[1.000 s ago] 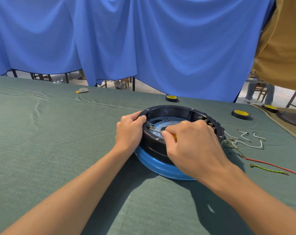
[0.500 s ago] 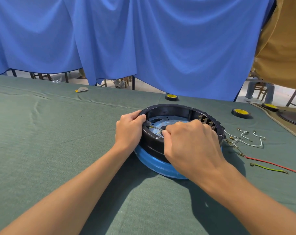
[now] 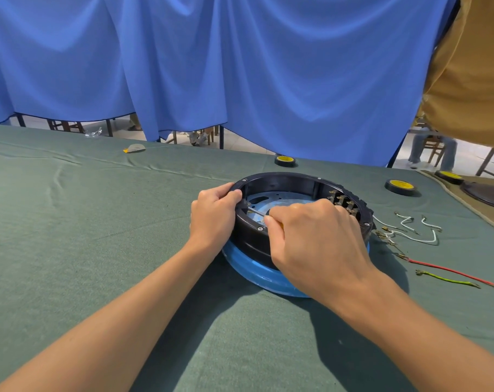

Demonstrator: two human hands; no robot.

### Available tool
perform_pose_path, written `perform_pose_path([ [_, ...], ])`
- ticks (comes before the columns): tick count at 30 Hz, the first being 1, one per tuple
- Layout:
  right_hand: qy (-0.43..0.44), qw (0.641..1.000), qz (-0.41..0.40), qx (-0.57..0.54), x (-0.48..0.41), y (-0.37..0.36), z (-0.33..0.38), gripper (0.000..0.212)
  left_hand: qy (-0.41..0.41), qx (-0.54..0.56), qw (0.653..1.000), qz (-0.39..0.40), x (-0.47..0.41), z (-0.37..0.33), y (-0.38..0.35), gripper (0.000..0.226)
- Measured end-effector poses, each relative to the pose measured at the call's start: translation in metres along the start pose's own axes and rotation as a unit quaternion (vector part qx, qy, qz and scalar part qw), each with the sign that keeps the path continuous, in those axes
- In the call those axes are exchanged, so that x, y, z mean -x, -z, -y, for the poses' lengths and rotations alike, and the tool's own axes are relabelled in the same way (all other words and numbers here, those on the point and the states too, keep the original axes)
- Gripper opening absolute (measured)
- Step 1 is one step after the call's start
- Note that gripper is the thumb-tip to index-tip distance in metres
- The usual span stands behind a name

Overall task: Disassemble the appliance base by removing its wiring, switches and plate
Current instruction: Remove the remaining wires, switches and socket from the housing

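**Head view: base steadied, screwdriver at the inner wall**

Base [image 3: 282, 178] sits on the green table [image 3: 84, 222], near centre, open side up: a black ring on a blue rim [image 3: 257, 274]. Plate [image 3: 271, 198] lies inside the ring, on its floor.

Left hand [image 3: 213, 219] grips the ring's left wall, thumb curled over the top edge and fingers on the outside. Right hand [image 3: 316, 241] is wrapped round a screwdriver [image 3: 255, 211]; only a sliver of yellow handle shows. The shaft runs left across the plate to the inner wall, just below the left thumb. Tip contact cannot be resolved.

Switch terminals [image 3: 343, 203] line the inner right wall, beyond the right knuckles.

Loose wires lie on the table right of the base: white wires [image 3: 418, 236], 1 red wire [image 3: 452, 271] and 1 green wire [image 3: 449, 280]. 1 tape roll [image 3: 284, 160] stands behind the base, and a 2nd roll [image 3: 400, 187] lies to its far right.
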State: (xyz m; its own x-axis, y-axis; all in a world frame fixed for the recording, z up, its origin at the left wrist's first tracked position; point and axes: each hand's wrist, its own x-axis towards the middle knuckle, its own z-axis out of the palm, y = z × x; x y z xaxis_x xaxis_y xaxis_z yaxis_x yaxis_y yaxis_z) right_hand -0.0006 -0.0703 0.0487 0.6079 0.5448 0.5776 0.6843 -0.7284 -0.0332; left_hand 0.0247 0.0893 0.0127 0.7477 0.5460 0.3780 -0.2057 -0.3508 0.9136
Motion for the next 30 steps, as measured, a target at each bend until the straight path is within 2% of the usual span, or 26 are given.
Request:
perform_pose_path([
  [6, -0.009, 1.000, 0.007, 0.005, -0.001, 0.004, 0.005, 0.024, 0.000, 0.003, 1.000, 0.005, 0.000, 0.001, 0.001, 0.045],
  [15, -0.046, 0.999, -0.015, 0.008, -0.001, 0.006, -0.009, 0.032, -0.009, -0.004, 1.000, 0.006, -0.001, 0.002, 0.000, 0.050],
  [19, -0.115, 0.988, -0.038, -0.095, -0.017, 0.024, -0.038, 0.028, -0.014, 0.003, 1.000, 0.009, -0.002, 0.002, 0.002, 0.048],
  [25, -0.171, 0.951, 0.042, -0.253, -0.035, 0.034, -0.083, 0.024, -0.010, 0.027, 0.999, 0.031, -0.007, 0.003, 0.004, 0.056],
  [28, -0.165, 0.944, 0.110, -0.264, -0.042, 0.031, -0.092, 0.013, 0.009, 0.043, 0.998, 0.043, -0.011, 0.006, 0.003, 0.049],
  [30, -0.144, 0.952, 0.150, -0.224, -0.049, 0.028, -0.097, 0.002, 0.011, 0.040, 0.998, 0.045, -0.012, 0.006, 0.002, 0.046],
])
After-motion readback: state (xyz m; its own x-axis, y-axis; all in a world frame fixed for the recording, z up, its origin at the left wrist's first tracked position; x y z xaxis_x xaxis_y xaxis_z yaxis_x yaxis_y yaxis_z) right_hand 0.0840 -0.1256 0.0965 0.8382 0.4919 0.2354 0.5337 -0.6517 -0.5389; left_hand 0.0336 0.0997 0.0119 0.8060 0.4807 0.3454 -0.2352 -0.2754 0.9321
